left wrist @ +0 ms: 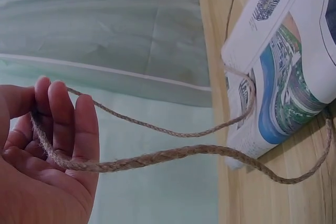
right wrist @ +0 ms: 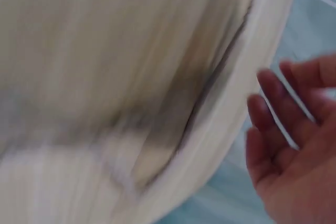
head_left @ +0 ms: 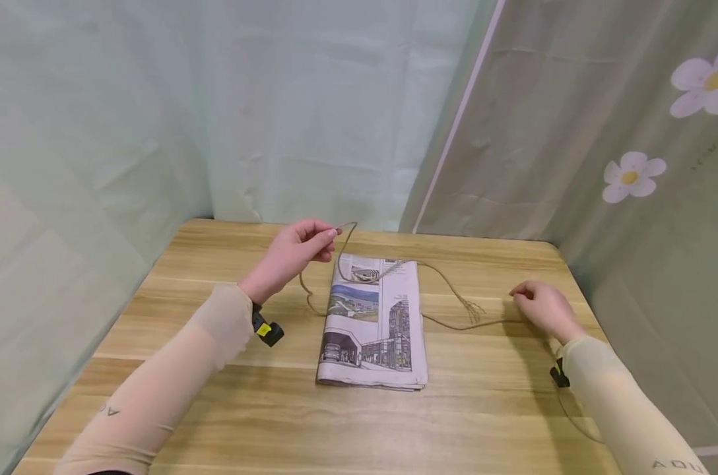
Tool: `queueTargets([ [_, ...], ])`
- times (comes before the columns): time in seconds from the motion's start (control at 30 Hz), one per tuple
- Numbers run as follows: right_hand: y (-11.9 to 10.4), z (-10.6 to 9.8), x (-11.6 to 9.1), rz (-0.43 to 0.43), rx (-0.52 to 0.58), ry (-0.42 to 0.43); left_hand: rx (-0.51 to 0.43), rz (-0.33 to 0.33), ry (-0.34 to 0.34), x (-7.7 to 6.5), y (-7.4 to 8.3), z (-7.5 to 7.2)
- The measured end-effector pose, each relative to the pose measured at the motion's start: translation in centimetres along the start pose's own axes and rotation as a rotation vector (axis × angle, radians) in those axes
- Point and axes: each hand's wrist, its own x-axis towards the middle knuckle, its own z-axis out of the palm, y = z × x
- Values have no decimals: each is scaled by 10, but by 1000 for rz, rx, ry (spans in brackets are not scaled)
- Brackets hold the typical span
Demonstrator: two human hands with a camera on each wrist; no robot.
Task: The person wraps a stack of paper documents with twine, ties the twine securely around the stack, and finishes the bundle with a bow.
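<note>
A folded newspaper (head_left: 373,323) lies on the table with brown twine (head_left: 454,326) running beneath it and out on both sides. My left hand (head_left: 302,249) pinches the twine between thumb and fingertips, above the paper's far left corner. In the left wrist view, a loop of twine (left wrist: 157,157) hangs across the palm and leads back to the newspaper (left wrist: 283,77). One frayed twine end (head_left: 472,309) rests right of the paper. Over the table's right side is my right hand (head_left: 546,309), its fingers loosely bent; in the right wrist view the hand (right wrist: 299,135) holds nothing.
The wooden table (head_left: 246,409) has rounded far corners. More twine (head_left: 573,419) trails along its right side beneath the right forearm. Pale green curtains (head_left: 335,112) hang close behind the table, and a flower-printed curtain (head_left: 650,264) hangs at the right.
</note>
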Motion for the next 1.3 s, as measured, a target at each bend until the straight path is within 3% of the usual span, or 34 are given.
queueTargets([
  [0.13,8,0,-10,-99,-150,-101,12,-6,0,-1,0,-1],
  [0.27,12,3,-18,-150,-246,-92,20,-9,-7,-1,0,-1],
  [0.5,-13,22,-4,-124,-182,42,27,3,-12,-1,0,1],
  [0.63,-35,41,12,-136,-146,16,23,11,-30,-2,-1,4],
  [0.8,-42,51,21,-174,-215,21,7,5,-44,-3,-1,7],
  [0.9,-34,36,20,-119,-195,85,8,6,-37,-4,-1,5],
  [1.13,11,-20,10,169,-49,229,23,9,-26,-4,-2,1],
  [1.3,41,-33,1,271,-52,229,24,2,-46,-2,-4,5],
])
